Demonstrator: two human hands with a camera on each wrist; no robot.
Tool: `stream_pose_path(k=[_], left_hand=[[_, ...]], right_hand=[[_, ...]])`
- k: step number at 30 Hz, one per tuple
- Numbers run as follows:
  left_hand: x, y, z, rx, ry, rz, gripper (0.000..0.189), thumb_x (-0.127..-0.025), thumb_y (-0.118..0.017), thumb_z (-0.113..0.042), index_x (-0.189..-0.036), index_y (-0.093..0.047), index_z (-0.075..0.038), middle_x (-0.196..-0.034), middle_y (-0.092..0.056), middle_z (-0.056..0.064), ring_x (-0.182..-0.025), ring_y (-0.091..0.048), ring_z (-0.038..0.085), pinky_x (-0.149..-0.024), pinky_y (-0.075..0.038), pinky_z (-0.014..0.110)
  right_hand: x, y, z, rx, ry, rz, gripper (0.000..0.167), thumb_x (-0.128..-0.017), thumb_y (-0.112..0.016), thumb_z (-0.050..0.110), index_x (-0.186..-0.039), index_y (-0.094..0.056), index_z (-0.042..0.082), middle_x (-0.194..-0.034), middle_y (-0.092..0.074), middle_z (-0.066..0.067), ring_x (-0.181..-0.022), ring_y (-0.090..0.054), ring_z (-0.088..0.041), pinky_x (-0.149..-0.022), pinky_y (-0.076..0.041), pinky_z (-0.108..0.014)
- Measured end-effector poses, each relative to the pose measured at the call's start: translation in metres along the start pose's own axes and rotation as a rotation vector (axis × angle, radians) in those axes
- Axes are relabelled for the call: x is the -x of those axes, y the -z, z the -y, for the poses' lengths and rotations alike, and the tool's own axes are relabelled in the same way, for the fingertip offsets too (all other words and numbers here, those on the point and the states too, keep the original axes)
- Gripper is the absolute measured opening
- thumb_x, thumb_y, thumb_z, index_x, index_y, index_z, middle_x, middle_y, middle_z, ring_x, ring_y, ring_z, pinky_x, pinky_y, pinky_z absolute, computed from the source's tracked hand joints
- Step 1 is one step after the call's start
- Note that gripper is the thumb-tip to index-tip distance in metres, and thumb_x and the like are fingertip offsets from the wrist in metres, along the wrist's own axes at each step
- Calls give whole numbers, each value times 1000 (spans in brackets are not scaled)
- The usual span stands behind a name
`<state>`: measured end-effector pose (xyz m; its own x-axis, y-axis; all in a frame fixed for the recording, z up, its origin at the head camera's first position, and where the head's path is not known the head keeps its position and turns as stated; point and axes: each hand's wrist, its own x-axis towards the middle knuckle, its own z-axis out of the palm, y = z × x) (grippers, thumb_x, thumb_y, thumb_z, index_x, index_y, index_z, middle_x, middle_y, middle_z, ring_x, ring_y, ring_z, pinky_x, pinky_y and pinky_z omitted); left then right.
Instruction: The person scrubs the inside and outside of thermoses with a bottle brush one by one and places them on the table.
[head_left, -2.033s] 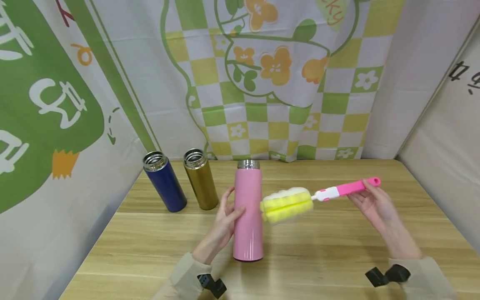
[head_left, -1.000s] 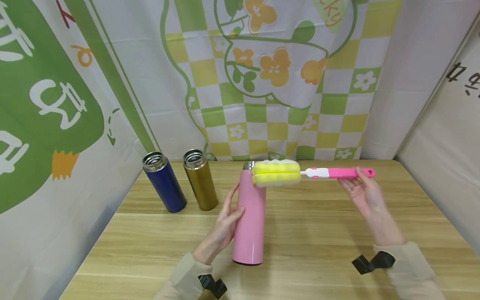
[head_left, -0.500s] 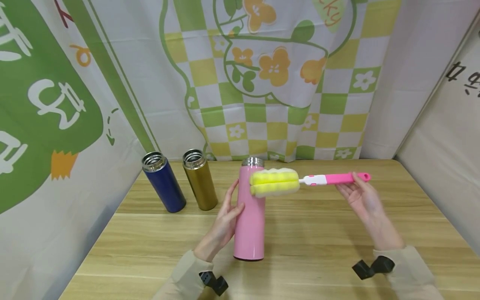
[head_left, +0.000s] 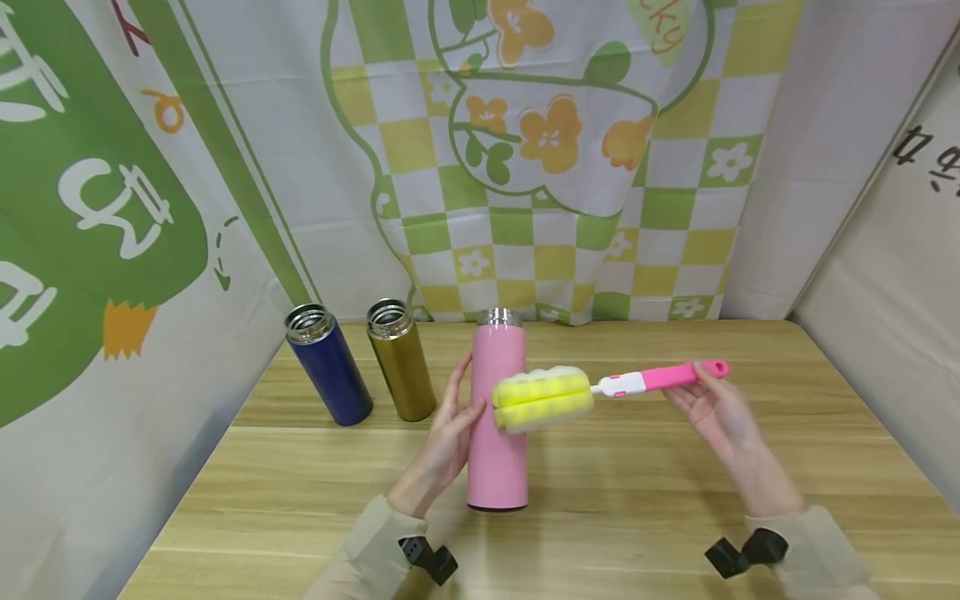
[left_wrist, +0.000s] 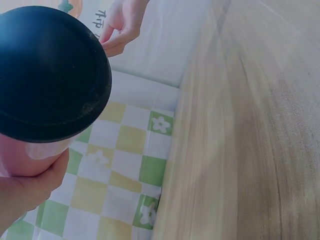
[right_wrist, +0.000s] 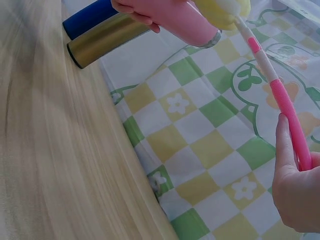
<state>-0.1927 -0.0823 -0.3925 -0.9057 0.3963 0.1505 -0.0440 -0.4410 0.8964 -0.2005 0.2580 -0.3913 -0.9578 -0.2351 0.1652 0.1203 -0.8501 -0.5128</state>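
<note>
My left hand [head_left: 444, 446] grips a pink insulated bottle [head_left: 498, 467] round its side. The bottle stands nearly upright with its bare metal neck at the top, and its black base [left_wrist: 50, 75] faces the left wrist camera, raised off the table. With my right hand [head_left: 723, 421] I pinch the pink end of a bottle brush [head_left: 624, 384]. Its yellow and white sponge head [head_left: 542, 400] points left and covers part of the bottle's front in the head view; whether they touch I cannot tell. In the right wrist view the pink handle [right_wrist: 287, 102] lies along my fingers.
A blue bottle [head_left: 330, 371] and a gold bottle [head_left: 405, 371], both uncapped, stand on the wooden table [head_left: 637, 533] left of the pink one. Behind the table's back edge hangs a checkered curtain [head_left: 480, 233]. Cloth walls close in both sides.
The brush rose to the pink bottle's neck, then came down along its front and tilted. My right hand has shifted left. The bottle leaned slightly, then straightened and rose a little in my left hand.
</note>
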Motion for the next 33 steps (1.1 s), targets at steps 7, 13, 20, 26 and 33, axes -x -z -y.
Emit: stream_pose_path(k=[7, 13, 20, 26, 33], left_hand=[[-2, 1, -2, 3, 2, -55, 59, -94, -33, -5, -141, -7, -29, -116, -47, 15, -97, -55, 18, -87, -40, 38], [-3, 3, -2, 12, -7, -56, 58, -94, -31, -5, -141, -7, -30, -130, -34, 24, -103, -52, 20, -90, -38, 38], [-4, 4, -3, 22, -33, -65, 57, -94, -31, -5, -141, -8, -29, -124, -40, 20, -101, -53, 20, -88, -40, 37], [-5, 4, -4, 27, -42, -65, 58, -94, -32, -6, -141, -7, -29, -121, -44, 15, -100, -54, 20, -86, -41, 37], [-3, 5, -3, 22, -33, -66, 58, -94, -32, -4, -141, -8, -29, -121, -44, 14, -101, -54, 19, -87, -40, 37]], right_hand=[[4, 0, -3, 43, -23, 5, 24, -95, -30, 5, -92, -52, -4, -94, -62, -22, -91, -61, -30, -85, -45, -35], [6, 3, -5, 82, -56, 15, 26, -95, -29, 5, -91, -53, -3, -95, -62, -22, -93, -60, -30, -85, -44, -35], [8, 6, -8, 104, -79, 58, 32, -96, -24, 5, -92, -55, -3, -95, -62, -21, -93, -60, -30, -85, -44, -36], [11, 8, -10, 110, -108, 89, 34, -96, -22, 3, -96, -56, -3, -97, -62, -21, -94, -60, -30, -86, -44, -37], [10, 7, -11, 164, -115, 101, 34, -96, -23, 2, -97, -56, -4, -96, -62, -20, -92, -61, -28, -85, -44, -35]])
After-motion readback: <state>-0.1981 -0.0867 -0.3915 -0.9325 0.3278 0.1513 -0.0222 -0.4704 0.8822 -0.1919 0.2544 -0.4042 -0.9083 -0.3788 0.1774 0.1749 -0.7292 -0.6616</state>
